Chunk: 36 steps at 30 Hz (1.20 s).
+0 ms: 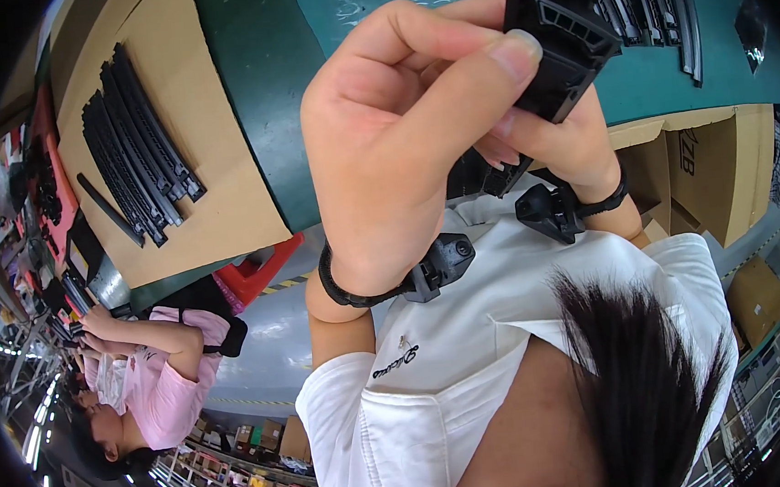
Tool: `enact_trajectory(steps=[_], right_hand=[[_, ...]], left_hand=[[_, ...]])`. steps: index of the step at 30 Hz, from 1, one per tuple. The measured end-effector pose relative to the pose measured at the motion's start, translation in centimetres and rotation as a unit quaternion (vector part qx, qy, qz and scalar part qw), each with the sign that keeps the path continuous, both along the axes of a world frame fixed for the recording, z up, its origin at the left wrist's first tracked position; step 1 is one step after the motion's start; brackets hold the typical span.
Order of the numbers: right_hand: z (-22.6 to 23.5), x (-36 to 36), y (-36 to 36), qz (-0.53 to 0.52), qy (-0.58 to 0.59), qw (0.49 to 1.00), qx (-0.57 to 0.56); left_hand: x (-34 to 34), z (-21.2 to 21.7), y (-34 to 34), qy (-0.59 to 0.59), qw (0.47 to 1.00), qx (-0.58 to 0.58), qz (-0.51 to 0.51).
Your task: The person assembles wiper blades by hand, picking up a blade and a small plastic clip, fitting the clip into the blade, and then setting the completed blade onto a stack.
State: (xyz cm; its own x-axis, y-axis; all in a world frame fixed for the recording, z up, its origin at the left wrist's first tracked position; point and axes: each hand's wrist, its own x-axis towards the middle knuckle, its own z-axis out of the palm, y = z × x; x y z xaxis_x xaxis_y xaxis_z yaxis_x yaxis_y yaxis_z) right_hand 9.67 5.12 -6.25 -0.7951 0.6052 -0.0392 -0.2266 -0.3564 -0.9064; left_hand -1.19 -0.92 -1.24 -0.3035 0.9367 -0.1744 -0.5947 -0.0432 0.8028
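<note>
Black plastic strip: slants, lower end toward white shirt
Left hand: pinching it
Right hand: gripping lower, partly hidden
Bench: trim pieces on cardboard sheet, left

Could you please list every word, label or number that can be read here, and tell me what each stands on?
White shirt: dark script on the front; I can't copy its wording.
Open carton: large dark letters on the brown cardboard; likewise not copied.
Black part: no lettering that I can make out.
Shelf boxes: too small and blurred to read.
</note>
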Motion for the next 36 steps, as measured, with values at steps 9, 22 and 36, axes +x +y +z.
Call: enact_trajectory(steps=[9, 22, 36], right_hand=[[0.0, 0.3, -0.1, 0.004, 0.004, 1.0, 0.009], [0.1, 0.4, 0.0, -0.005, -0.008, 0.999, 0.049], [0.1, 0.1, -0.1, 0.022, -0.004, 0.998, -0.05]], left_hand=[[0.1, 0.0, -0.1, -0.008, 1.0, 0.008, -0.002], [0.4, -0.2, -0.1, 0.005, 0.999, 0.03, 0.01], [-0.2, -2.4, -0.4, 0.024, 0.994, 0.034, 0.1]])
